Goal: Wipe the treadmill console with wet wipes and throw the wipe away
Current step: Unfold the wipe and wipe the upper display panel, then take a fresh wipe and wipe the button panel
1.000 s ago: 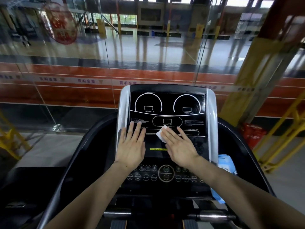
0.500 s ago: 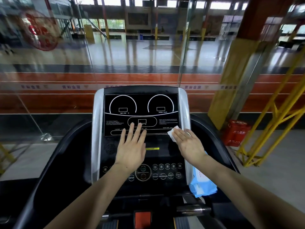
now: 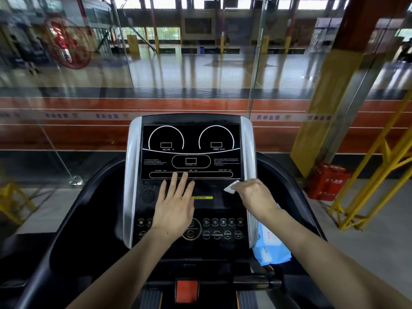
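The black treadmill console (image 3: 191, 139) with silver side trims fills the middle of the view. My left hand (image 3: 176, 206) lies flat on it, fingers spread, fingertips at the lower edge of the display. My right hand (image 3: 254, 195) is curled around a small folded white wet wipe (image 3: 230, 188) and presses it on the console's right side, just below the display's lower right corner. A blue pack of wet wipes (image 3: 270, 248) sits in the tray to the right of the console, partly behind my right forearm.
A glass wall (image 3: 89, 97) stands right behind the treadmill. A red box (image 3: 327, 181) sits on the floor at right, beside a yellow metal frame (image 3: 376, 179) and a yellow column. An orange safety key block (image 3: 186, 291) shows below the console.
My right hand has slid the wipe from the console's middle to its right side and curled over it. My left hand stayed flat on the console. The camera view shifted.
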Demonstrator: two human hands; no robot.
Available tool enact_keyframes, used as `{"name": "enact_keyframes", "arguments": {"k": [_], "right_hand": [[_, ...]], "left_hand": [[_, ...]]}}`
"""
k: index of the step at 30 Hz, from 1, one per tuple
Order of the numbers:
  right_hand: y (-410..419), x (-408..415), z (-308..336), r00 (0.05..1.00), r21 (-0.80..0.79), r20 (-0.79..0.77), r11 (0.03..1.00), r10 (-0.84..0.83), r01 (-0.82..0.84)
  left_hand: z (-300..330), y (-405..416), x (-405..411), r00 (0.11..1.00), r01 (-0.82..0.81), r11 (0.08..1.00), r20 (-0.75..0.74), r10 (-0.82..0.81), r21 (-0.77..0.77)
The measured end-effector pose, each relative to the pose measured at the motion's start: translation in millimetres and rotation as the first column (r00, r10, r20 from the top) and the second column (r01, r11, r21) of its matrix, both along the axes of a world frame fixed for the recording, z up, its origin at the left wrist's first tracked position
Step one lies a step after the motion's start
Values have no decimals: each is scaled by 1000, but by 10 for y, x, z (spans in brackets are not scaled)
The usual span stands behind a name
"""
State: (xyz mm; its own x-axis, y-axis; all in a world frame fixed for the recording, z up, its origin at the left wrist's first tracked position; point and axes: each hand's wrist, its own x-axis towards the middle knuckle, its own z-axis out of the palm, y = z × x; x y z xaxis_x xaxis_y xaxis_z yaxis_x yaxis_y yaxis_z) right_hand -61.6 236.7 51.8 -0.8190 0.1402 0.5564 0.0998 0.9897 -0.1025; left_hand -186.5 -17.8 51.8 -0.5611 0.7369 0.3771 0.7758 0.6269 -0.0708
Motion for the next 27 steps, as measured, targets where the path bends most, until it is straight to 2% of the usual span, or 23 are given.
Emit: {"name": "enact_keyframes", "arguments": {"k": [2,4,6,9,11,14,16,22,24,27], "right_hand": [[-118,87,-51,998,-154,-63,988,-21,11],[-269,157,-19,991,-436,-93,899,-101,50],[-394,218,81,982,-705,-79,707,-170,66],[-616,296,264,970,-948,-153,304,-189,-91],[-770,325,310,955,-979,-205,69,-213,-194],[-987,358,282,948,-958,-228,-122,-224,-259],[-1105,374,268,953,-948,-224,-180,-202,-261],[-1309,352,221,954,-953,-197,-183,-225,-240],[-1333,350,208,954,-953,-198,-184,-226,-242],[-1382,340,161,948,-968,-205,-93,-244,-233]], "left_hand": [[6,-14,11,999,-2,1000,35,1,26],[27,-11,36,998,4,996,64,-9,91],[60,13,81,993,7,986,119,-27,168],[111,86,174,944,-50,943,323,-63,330],[184,137,236,854,-116,871,495,-158,477],[340,146,370,672,-219,755,656,-342,618],[381,119,436,562,-279,713,712,-422,643],[343,7,459,225,-463,649,788,-573,604],[351,-27,461,188,-456,639,769,-611,619],[331,-79,414,175,-440,630,749,-639,640]]}}
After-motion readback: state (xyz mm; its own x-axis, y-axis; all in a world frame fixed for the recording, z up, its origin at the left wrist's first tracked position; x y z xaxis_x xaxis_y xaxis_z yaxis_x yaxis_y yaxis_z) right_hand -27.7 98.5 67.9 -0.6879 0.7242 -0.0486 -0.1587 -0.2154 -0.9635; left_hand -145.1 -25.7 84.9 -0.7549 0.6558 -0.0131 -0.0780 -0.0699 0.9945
